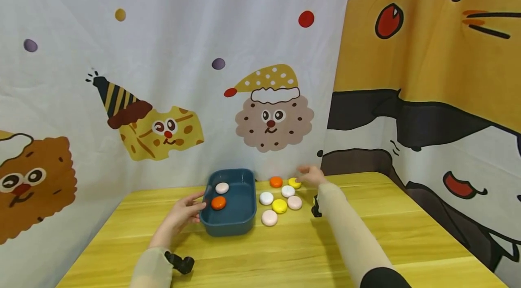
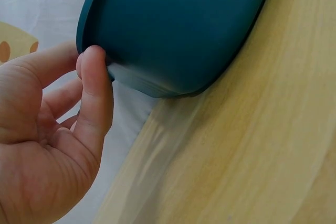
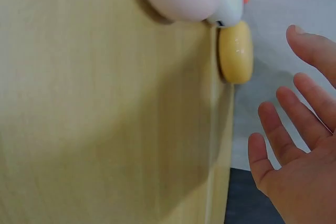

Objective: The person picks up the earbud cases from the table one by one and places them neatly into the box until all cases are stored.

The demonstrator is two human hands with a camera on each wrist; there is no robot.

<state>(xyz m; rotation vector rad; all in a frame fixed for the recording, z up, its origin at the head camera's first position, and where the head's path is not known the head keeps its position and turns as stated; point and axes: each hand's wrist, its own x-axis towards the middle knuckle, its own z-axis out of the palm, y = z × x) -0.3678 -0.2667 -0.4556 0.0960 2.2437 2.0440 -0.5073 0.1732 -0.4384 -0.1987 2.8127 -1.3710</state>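
Note:
A dark teal plastic bin (image 1: 228, 229) stands on the table with a pale pink disc (image 1: 222, 188) and an orange disc (image 1: 218, 203) inside. My left hand (image 1: 186, 210) holds its left side, thumb and fingers bent at the rim in the left wrist view. My right hand (image 1: 311, 176) is by the rear yellow disc (image 1: 295, 183); in the right wrist view its fingers are spread, apart from that yellow disc (image 3: 235, 52). Several glossy rounded discs lie right of the bin, among them an orange one (image 1: 276, 181), a white one (image 1: 266, 198) and a pink one (image 1: 269, 218).
The wood-grain table (image 1: 252, 261) ends at a hanging printed cloth (image 1: 179, 53) just behind the bin and discs. More discs, a yellow one (image 1: 279, 206) and a pink one (image 1: 295, 202), lie close together in front of my right hand.

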